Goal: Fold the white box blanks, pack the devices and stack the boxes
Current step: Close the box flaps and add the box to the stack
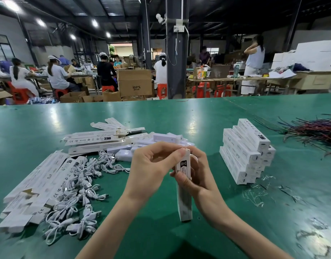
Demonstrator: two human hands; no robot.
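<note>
A long white box (pixel 184 199) stands on end on the green table (pixel 161 116), in front of me. My right hand (pixel 195 172) grips its upper part from the right. My left hand (pixel 153 163) pinches the top flap of the box with thumb and fingers. Flat white box blanks (pixel 36 184) lie in a fan at the left, with more blanks (pixel 97 139) behind them. White devices (pixel 142 144) lie piled behind my hands. A tangle of white cables (pixel 80 193) lies between blanks and hands. Finished boxes (pixel 244 152) stand stacked at the right.
Red and black wires (pixel 314 129) lie at the far right of the table. Clear plastic scraps (pixel 258 193) are scattered near the stack and toward the front right. Beyond the table's far edge, several people sit at benches among cardboard cartons (pixel 134 83).
</note>
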